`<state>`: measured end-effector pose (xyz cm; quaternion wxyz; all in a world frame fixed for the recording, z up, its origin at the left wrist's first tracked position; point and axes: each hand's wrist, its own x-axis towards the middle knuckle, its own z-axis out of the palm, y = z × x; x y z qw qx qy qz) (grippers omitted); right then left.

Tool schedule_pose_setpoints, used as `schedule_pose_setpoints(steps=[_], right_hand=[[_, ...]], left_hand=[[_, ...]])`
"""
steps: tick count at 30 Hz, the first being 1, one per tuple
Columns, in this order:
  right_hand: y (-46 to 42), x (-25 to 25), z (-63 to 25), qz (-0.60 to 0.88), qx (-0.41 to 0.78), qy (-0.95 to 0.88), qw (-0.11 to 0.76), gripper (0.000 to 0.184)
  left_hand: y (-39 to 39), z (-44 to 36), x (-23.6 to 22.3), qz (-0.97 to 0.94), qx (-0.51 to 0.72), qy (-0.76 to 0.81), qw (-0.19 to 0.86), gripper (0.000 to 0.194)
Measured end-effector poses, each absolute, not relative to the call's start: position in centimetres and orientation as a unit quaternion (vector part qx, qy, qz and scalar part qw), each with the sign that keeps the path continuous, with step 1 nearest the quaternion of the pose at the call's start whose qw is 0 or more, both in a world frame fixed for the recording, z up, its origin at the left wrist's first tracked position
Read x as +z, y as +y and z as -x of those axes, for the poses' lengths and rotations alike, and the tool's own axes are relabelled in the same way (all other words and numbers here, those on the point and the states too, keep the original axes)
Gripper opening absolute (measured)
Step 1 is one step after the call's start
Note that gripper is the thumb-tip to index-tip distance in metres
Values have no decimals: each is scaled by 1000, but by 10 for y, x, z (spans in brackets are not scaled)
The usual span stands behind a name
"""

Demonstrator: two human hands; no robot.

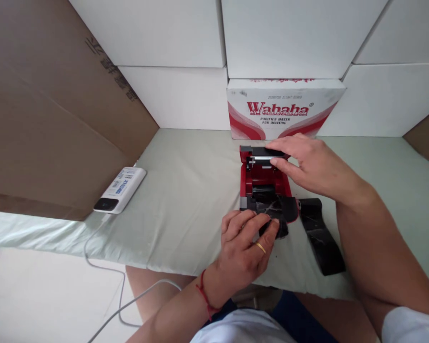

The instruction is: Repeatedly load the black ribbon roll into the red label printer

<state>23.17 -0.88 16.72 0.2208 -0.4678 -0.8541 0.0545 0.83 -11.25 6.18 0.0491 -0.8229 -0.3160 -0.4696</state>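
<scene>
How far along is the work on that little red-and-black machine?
Partway, it seems. The red-and-black machine is open, and black film already lies over its front edge. The left hand presses on that film; the right hand holds the raised lid. Closing the lid probably remains. A separate-looking black strip lies alongside; its role is unclear.

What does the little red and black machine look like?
The red and black machine sits on the pale green cloth, in front of the Wahaha box. Its lid is up, showing a red inside with a silvery bar under the lid and a dark roller lower down. It looks like shiny plastic. Black film lies over its front edge. The right hand holds the lid, and the left hand's fingers press the film.
</scene>
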Motion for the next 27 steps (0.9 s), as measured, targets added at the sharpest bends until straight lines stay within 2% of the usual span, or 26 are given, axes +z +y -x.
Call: schedule_pose_setpoints(steps=[3, 6, 8, 10, 13, 17, 22, 27], right_hand=[[-23, 181, -233, 470, 52, -869, 146, 32], [-37, 190, -227, 463, 81, -882, 19, 27], [-43, 191, -220, 469, 96, -877, -50, 24], [-47, 190, -214, 485, 96, -865, -83, 23], [-49, 189, -210, 499, 89, -856, -98, 23], [-49, 184, -215, 484, 78, -868, -78, 22], [-45, 176, -222, 478, 83, -874, -44, 25], [-36, 171, -223, 472, 88, -876, -48, 27]], left_hand=[[-114, -9, 60, 823, -464, -323, 52, 29], [-113, -8, 58, 820, -469, -326, 41, 32], [-109, -4, 59, 816, -481, -321, 15, 43], [-100, 2, 59, 802, -504, -319, -27, 58], [-80, 14, 56, 762, -530, -348, -130, 68], [-56, 24, 45, 739, -517, -351, -251, 63], [-46, 24, 34, 744, -533, -334, -224, 55], [-47, 22, 31, 747, -537, -342, -191, 47]])
